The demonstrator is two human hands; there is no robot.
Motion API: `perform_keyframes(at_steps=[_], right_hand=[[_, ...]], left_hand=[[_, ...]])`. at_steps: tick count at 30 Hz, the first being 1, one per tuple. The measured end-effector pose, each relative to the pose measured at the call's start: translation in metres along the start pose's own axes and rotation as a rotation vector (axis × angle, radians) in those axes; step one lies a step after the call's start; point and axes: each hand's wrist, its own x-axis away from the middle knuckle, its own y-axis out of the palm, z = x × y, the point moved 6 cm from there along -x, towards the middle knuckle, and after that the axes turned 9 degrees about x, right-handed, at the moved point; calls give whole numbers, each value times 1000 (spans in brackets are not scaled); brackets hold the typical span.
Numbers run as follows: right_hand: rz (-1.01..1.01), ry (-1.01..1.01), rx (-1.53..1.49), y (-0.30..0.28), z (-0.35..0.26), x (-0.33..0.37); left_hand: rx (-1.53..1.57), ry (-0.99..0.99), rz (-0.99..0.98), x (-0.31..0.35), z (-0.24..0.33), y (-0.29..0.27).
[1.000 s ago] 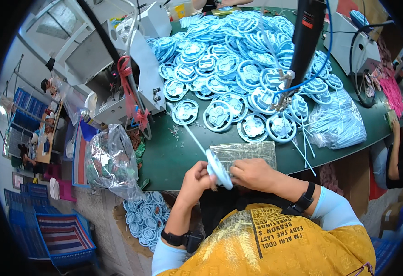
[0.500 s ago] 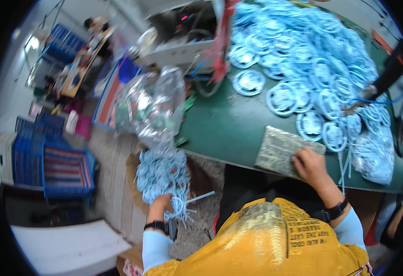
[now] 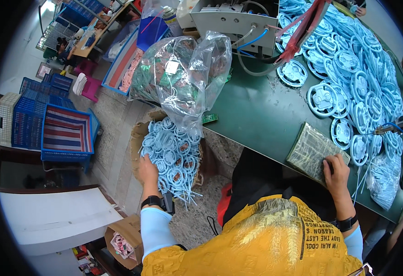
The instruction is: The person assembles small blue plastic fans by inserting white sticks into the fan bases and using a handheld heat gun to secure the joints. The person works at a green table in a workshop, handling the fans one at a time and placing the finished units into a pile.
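Note:
My left hand [image 3: 148, 171] is at the left edge of a carton [image 3: 138, 146] heaped with light blue round plastic parts [image 3: 167, 146], some with copper-coloured middles. Its fingertips are partly hidden, and I cannot make out whether it grips a part. On the green table [image 3: 252, 120], my right hand [image 3: 337, 174] rests with bent, parted fingers on the near edge of a flat block [image 3: 315, 149] wrapped in clear, crinkled film. Beyond that block, a large pile of light blue ring-shaped parts [image 3: 344, 64] covers the table's right side.
A clear plastic bag [image 3: 174, 78] of green and copper-coloured pieces stands beyond the carton. A grey machine [image 3: 238, 30] with hoses stands on the table. Blue crates [image 3: 68, 131] are at left; a small carton [image 3: 127, 248] is at lower left.
The view has turned and sharpened. My left hand has moved from the near end of the heap to its left side. My right hand stays on the wrapped block.

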Motion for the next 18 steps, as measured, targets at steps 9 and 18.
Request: perform_keyframes(at_steps=[9, 18], right_hand=[[-9, -48, 79, 5, -6, -3], [-26, 11, 135, 8, -2, 7]], left_hand=[[107, 81, -982, 165, 34, 224], [312, -124, -491, 148, 8, 182]])
